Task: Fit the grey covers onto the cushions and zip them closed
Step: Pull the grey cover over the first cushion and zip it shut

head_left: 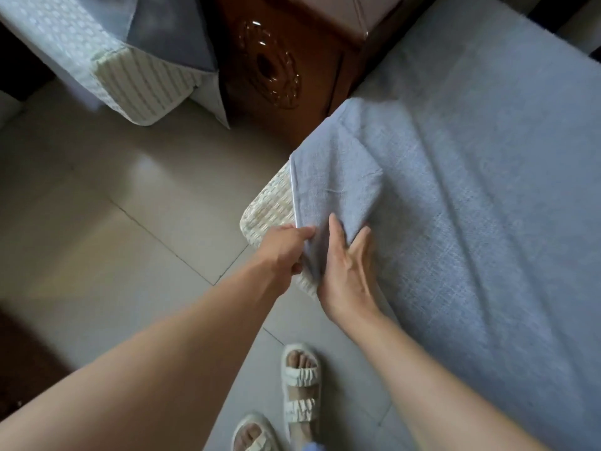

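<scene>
head: left hand (284, 252) pinches grey cover (338, 183) edge; right hand (349, 275) flat.

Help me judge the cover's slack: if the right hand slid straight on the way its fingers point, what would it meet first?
Probably the raised fold in the grey cover, just beyond the right hand; depth is uncertain.

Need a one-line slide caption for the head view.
Left hand pinches the grey cover edge over the woven cushion; right hand flattens the fabric.
</scene>
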The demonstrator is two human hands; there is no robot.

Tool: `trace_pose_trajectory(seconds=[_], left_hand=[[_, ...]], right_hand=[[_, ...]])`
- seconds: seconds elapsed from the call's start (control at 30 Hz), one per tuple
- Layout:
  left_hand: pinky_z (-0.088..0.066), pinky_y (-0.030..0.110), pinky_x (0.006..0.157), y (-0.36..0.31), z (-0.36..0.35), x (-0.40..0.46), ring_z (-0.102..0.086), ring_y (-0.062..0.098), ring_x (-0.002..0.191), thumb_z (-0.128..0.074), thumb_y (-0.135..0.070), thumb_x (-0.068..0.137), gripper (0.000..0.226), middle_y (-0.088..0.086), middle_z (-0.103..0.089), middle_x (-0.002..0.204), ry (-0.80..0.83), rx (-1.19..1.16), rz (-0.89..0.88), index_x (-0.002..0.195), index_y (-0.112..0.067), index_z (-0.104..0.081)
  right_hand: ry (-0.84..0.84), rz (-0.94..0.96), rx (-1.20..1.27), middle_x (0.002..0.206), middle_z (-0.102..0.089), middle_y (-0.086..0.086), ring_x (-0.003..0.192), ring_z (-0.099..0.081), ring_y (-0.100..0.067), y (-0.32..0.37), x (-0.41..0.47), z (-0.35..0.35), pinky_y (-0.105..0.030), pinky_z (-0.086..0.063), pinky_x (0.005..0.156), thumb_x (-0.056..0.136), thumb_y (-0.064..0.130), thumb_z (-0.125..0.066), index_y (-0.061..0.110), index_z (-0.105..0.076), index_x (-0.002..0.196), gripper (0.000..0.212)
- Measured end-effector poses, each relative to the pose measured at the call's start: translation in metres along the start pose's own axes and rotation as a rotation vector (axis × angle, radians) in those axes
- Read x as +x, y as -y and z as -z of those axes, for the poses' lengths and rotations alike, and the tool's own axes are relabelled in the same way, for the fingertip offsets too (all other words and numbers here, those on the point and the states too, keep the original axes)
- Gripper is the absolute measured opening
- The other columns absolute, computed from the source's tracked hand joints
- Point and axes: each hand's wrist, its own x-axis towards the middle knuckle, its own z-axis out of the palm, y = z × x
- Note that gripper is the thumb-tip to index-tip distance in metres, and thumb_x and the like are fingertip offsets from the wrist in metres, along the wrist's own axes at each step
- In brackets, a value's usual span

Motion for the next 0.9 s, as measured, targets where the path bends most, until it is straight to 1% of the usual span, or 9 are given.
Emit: trace_pose_trajectory(seconds=[0.07, 0.17, 0.27, 0.37, 0.53, 0.67, 0.73, 0.83, 0.9], left_hand=[[-0.027, 0.026, 0.049, -0.018, 0.002, 0.009, -0.033, 0.014, 0.048, -0.059, -0.013, 0.089, 0.028, 0.002, -0.041, 0.055, -0.036, 0.001, 0.025, 0.065, -0.015, -0.046], [-0.031, 0.025, 0.051, -0.047, 0.010, 0.022, -0.036, 0.014, 0.047, -0.058, -0.010, 0.089, 0.027, 0.004, -0.043, 0.055, -0.056, 0.033, 0.046, 0.064, -0.012, -0.048], [-0.037, 0.026, 0.060, -0.066, 0.012, 0.032, -0.045, 0.016, 0.059, -0.060, -0.017, 0.089, 0.017, 0.005, -0.051, 0.067, -0.003, 0.197, 0.114, 0.074, -0.011, -0.054], [-0.038, 0.027, 0.061, -0.079, 0.009, 0.046, -0.049, 0.018, 0.068, -0.065, -0.023, 0.087, 0.015, 0.007, -0.055, 0.077, 0.044, 0.305, 0.105, 0.085, -0.009, -0.058], [-0.043, 0.025, 0.053, -0.086, 0.014, 0.062, -0.049, 0.016, 0.055, -0.068, -0.020, 0.085, 0.026, 0.006, -0.053, 0.065, 0.068, 0.477, 0.091, 0.069, -0.009, -0.052], [-0.054, 0.034, 0.066, -0.094, 0.020, 0.071, -0.057, 0.022, 0.064, -0.068, -0.016, 0.085, 0.018, 0.012, -0.058, 0.072, 0.144, 0.548, 0.126, 0.081, -0.001, -0.059], [-0.052, 0.031, 0.061, -0.099, 0.020, 0.074, -0.054, 0.021, 0.059, -0.067, -0.014, 0.086, 0.019, 0.012, -0.056, 0.068, 0.179, 0.602, 0.151, 0.077, -0.002, -0.056], [-0.049, 0.026, 0.052, -0.105, 0.027, 0.072, -0.053, 0.018, 0.054, -0.062, -0.013, 0.089, 0.017, 0.012, -0.057, 0.067, 0.252, 0.665, 0.189, 0.077, -0.004, -0.055], [-0.048, 0.027, 0.053, -0.107, 0.034, 0.070, -0.053, 0.018, 0.053, -0.058, -0.012, 0.091, 0.011, 0.011, -0.057, 0.068, 0.292, 0.718, 0.207, 0.084, -0.004, -0.056]], right_hand=[[-0.008, 0.027, 0.045, 0.143, -0.011, -0.030, 0.126, -0.030, -0.042, 0.006, 0.013, 0.000, -0.040, -0.029, 0.108, 0.092, 0.007, -0.046, 0.019, -0.005, 0.150, 0.072], [-0.117, 0.016, 0.047, 0.130, -0.031, -0.024, 0.115, -0.037, -0.038, 0.014, 0.033, 0.000, -0.040, -0.034, 0.101, 0.093, 0.008, -0.043, 0.019, -0.009, 0.149, 0.067], [-0.053, -0.038, 0.063, 0.132, -0.028, -0.020, 0.120, -0.034, -0.034, 0.016, 0.038, 0.007, -0.037, -0.032, 0.104, 0.092, 0.010, -0.047, 0.023, -0.001, 0.149, 0.075], [-0.022, -0.018, 0.077, 0.128, -0.031, -0.018, 0.114, -0.038, -0.031, 0.017, 0.038, 0.017, -0.034, -0.035, 0.100, 0.085, 0.010, -0.056, 0.024, 0.000, 0.150, 0.087], [-0.102, -0.113, 0.065, 0.124, -0.037, -0.019, 0.111, -0.041, -0.031, 0.024, 0.045, 0.005, -0.037, -0.038, 0.096, 0.077, 0.011, -0.064, 0.027, -0.011, 0.149, 0.090], [-0.245, -0.233, -0.011, 0.112, -0.047, -0.018, 0.096, -0.042, -0.027, 0.037, 0.048, -0.009, -0.042, -0.048, 0.078, 0.052, 0.004, -0.076, 0.024, -0.032, 0.140, 0.100], [-0.316, -0.334, -0.051, 0.112, -0.050, -0.014, 0.094, -0.039, -0.023, 0.046, 0.053, -0.016, -0.040, -0.049, 0.074, 0.043, 0.008, -0.083, 0.027, -0.041, 0.135, 0.102], [-0.400, -0.454, -0.079, 0.116, -0.052, -0.014, 0.095, -0.042, -0.023, 0.061, 0.057, -0.024, -0.040, -0.050, 0.075, 0.041, 0.009, -0.086, 0.032, -0.045, 0.131, 0.102], [-0.460, -0.504, -0.055, 0.130, -0.044, -0.018, 0.108, -0.039, -0.028, 0.074, 0.054, -0.029, -0.045, -0.050, 0.085, 0.051, 0.002, -0.081, 0.032, -0.044, 0.132, 0.094]])
